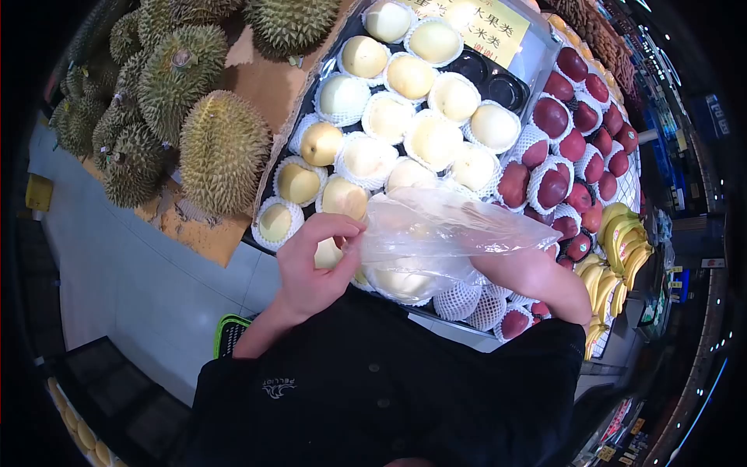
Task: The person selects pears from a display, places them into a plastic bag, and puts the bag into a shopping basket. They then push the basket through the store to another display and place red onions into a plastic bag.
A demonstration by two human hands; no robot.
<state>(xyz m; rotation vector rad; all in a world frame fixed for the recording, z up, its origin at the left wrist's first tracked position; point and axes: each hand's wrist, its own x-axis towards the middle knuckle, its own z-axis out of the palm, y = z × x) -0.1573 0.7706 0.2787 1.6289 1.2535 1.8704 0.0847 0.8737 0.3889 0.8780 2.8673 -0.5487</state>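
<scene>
My left hand [315,261] pinches the edge of a clear plastic bag [405,233] between thumb and fingertips. The bag spreads thin and crumpled over the front rows of pale yellow pears. My right hand [502,265] reaches into or behind the bag from the right, and its fingers are hidden by the cloudy film and glare. Under and beyond the bag, pale round pears [369,158] sit in white foam nets in a dark tray. A yellower pear [321,144] lies just past my left hand.
Several durians [226,152] lie on cardboard at left. Dark red apples [552,187] in foam nets fill the right side, with bananas [603,288] beyond. A yellow sign [494,31] stands behind the pears. A green-rimmed basket [227,333] is low at left.
</scene>
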